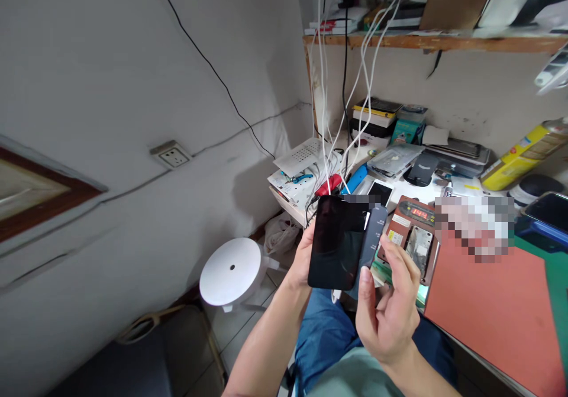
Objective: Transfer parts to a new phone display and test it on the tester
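Observation:
My left hand (303,254) holds a black flat-screened device (337,243), like a phone or small tablet, gripping it from the left side; its screen is dark. Along the device's right edge lies a dark grey-blue bar (373,237) with small white markings. My right hand (393,305) has its thumb and index fingertip at this bar, one on the lower front and one by the right edge. The other fingers curl in. A white cable end (336,295) shows below the device. Part of the bar is hidden behind the device.
The cluttered desk holds a brown heating unit (410,212) with a red "144" display, an orange-red mat (492,302), a white phone (380,192) and a yellow can (523,154). White cables (366,71) hang from the shelf (444,43). A white stool (231,271) stands left.

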`<state>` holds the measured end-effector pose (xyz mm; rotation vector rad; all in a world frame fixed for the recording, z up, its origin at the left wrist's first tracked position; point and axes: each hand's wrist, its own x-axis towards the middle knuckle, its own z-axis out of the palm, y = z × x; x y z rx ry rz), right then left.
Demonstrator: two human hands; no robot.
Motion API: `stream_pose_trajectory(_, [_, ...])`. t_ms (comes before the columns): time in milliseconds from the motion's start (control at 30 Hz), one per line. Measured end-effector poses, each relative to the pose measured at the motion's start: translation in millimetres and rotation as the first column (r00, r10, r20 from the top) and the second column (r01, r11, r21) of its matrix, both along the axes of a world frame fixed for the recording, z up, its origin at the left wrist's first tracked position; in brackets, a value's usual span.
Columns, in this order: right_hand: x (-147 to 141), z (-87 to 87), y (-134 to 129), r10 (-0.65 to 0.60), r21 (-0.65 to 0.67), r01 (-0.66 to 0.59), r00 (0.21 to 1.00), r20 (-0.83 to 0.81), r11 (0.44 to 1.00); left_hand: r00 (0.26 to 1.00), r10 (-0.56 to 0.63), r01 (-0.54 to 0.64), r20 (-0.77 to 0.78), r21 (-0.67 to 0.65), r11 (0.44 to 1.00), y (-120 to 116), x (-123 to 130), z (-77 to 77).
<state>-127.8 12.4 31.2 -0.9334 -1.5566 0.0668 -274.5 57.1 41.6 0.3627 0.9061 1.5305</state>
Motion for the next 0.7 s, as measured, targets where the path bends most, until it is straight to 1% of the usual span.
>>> stream_pose_trajectory(200, [-0.5, 1.4, -0.2, -0.006, 0.005, 0.006, 1.000, 0.002, 1.000, 1.000, -0.007, 0.007, 0.010, -0.016, 1.000, 0.3, -0.8, -1.6])
stream_pose_trajectory(467, [-1.2, -2.0, -3.4, -0.032, 0.022, 0.033, 0.999, -0.031, 0.999, 0.999, 0.024, -0.024, -0.022, -0.010, 1.000, 1.0, -0.9, -4.5])
stream_pose_trajectory(700, [-1.7, -4.9, -4.7, -0.054, 0.051, 0.057, 0.998, -0.045, 0.997, 0.999, 0.037, -0.038, -0.036, -0.013, 0.999, 1.1, -2.3, -2.8])
